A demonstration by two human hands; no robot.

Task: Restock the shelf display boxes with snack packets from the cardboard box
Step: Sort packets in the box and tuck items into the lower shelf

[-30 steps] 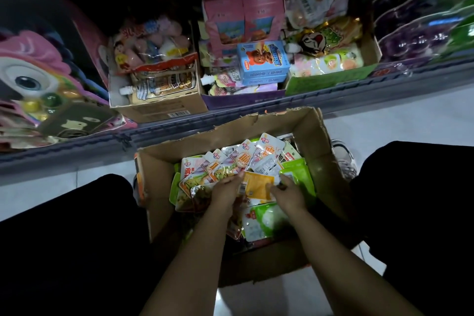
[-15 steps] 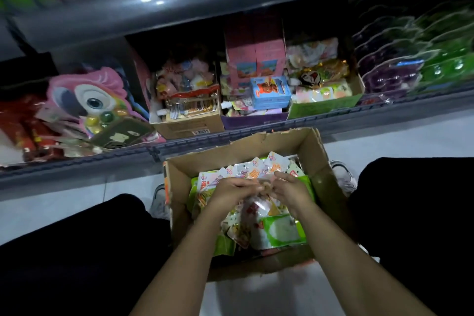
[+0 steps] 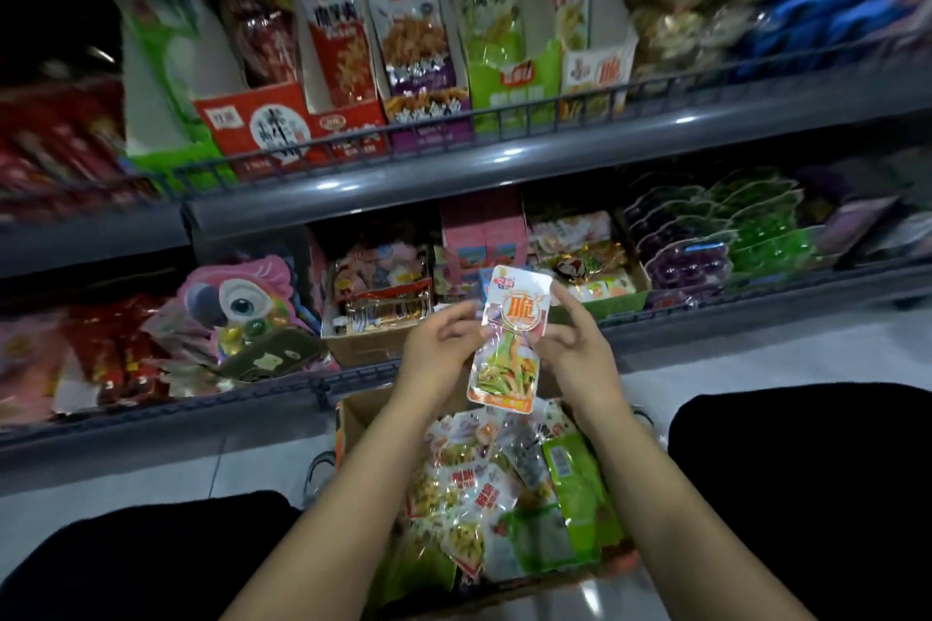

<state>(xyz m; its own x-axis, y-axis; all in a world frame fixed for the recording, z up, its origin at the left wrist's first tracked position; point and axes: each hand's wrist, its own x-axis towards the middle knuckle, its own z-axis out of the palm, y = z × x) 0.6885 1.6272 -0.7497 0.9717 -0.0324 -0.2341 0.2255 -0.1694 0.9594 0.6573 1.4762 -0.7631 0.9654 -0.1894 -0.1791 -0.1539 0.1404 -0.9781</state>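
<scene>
Below the fingers, the cardboard box [image 3: 353, 419] remained heaped with packets, so most restocking seemed undone. The left hand [image 3: 439, 348] and right hand [image 3: 580, 353] pinched one snack packet [image 3: 509, 338] upright between them. Beyond stood the half-filled display boxes [image 3: 514, 86].

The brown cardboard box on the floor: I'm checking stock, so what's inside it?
The brown cardboard box holds loose snack packets, white-and-orange ones and green ones, piled up. Lower layers and the bottom are covered; the forearms hide both sides.
</scene>
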